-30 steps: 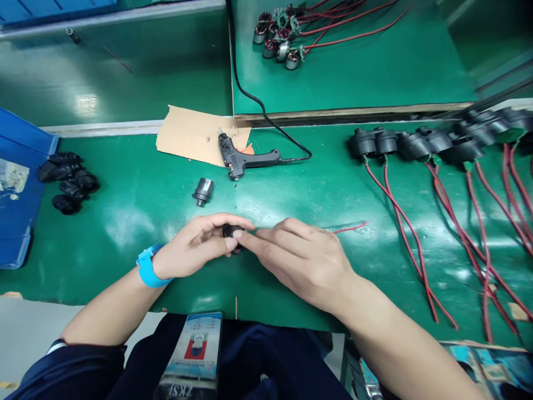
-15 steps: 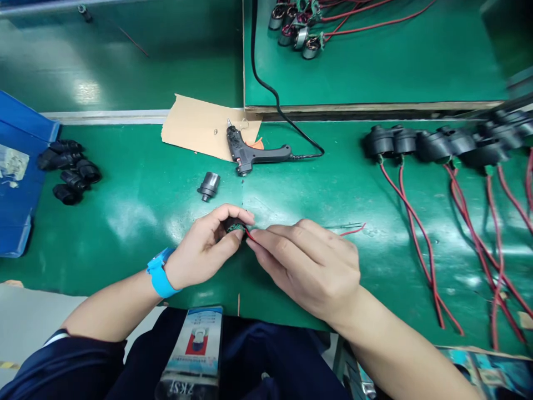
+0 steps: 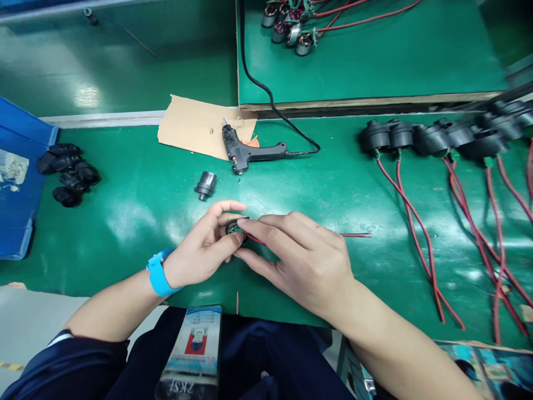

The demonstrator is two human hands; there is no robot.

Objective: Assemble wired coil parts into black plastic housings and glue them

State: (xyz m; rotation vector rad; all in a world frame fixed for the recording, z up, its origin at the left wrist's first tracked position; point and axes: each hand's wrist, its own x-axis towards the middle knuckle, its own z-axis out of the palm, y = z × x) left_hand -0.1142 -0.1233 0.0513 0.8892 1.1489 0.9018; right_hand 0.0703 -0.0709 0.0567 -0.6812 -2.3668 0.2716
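Observation:
My left hand, with a blue wristband, curls its fingers round a small round motor coil at the middle of the green bench. Red wires trail from that coil to the right across the mat. My right hand meets the left one, its fingertips pinched on the coil and the start of the wires. A short grey metal sleeve stands on the mat just beyond my left hand.
A black glue gun lies on a cardboard scrap, its cord running back. Black caps sit left beside a blue bin. Several black housings with red leads line the right. More coils lie far back.
My right hand's fingers have slid further over the coil and my left fingers have loosened slightly. The red wire's free end has shifted a little on the mat.

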